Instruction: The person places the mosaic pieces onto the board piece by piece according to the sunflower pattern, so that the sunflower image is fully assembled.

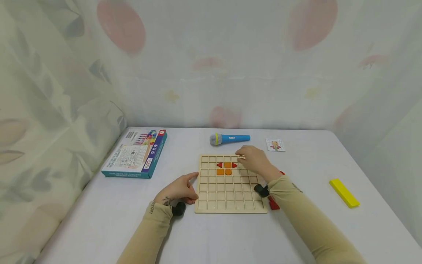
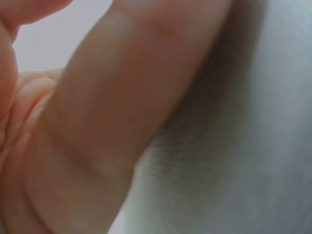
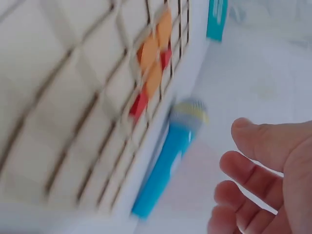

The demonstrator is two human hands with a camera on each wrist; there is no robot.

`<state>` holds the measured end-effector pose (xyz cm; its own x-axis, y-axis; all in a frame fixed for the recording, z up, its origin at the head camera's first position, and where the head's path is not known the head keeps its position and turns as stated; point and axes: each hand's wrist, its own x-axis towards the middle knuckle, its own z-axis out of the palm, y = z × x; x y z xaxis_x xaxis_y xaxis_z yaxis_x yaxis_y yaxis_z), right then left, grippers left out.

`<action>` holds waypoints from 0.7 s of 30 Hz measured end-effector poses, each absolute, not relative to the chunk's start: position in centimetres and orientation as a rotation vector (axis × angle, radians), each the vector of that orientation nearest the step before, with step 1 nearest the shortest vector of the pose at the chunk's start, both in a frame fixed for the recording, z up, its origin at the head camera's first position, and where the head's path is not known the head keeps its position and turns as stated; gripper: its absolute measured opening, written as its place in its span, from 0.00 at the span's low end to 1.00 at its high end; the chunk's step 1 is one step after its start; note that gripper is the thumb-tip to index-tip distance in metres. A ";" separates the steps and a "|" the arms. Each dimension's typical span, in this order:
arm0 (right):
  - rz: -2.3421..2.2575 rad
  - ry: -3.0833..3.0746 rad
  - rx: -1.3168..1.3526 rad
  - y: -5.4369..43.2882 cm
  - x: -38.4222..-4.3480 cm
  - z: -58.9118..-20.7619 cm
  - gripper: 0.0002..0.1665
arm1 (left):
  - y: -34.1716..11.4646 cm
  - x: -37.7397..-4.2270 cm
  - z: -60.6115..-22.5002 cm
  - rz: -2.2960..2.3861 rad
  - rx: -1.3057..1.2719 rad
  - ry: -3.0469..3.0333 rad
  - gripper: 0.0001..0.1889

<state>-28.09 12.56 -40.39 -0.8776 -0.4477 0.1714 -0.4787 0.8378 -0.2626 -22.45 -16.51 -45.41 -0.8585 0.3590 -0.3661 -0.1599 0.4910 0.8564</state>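
Observation:
A wooden grid board [image 1: 230,211] lies flat on the table. In its upper cells sit orange squares [image 1: 220,172], an orange circle [image 1: 228,171] and red triangles [image 1: 234,165]. My left hand [image 1: 178,189] touches the board's left edge, index finger and thumb spread apart along it. Over the board's upper right part is my right hand [image 1: 255,160], its fingers loosely bent. The right wrist view shows nothing between that hand's fingertips [image 3: 242,124]. Red pieces [image 1: 273,204] lie beside the board's right edge, partly hidden by the right sleeve.
A blue toy microphone [image 1: 235,138] lies behind the board, with a small picture card [image 1: 275,145] to its right. At the back left is a flat teal-sided box [image 1: 135,156]. A yellow bar-shaped object [image 1: 344,193] lies far right. Curtains hang behind the table.

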 end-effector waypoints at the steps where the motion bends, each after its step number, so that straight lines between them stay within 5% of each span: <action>1: 0.444 -2.903 0.723 13.6 -28.1 -40.4 0.15 | -16.5 -22.5 -45.4 1.358 0.165 2.232 0.48; 11: 0.252 -3.113 0.551 21.9 -27.6 -41.7 0.18 | -16.6 -22.5 -45.5 1.359 0.157 2.231 0.49; 21: 0.268 -3.182 0.629 23.9 -27.1 -43.8 0.18 | -16.6 -22.5 -45.6 1.364 0.163 2.223 0.49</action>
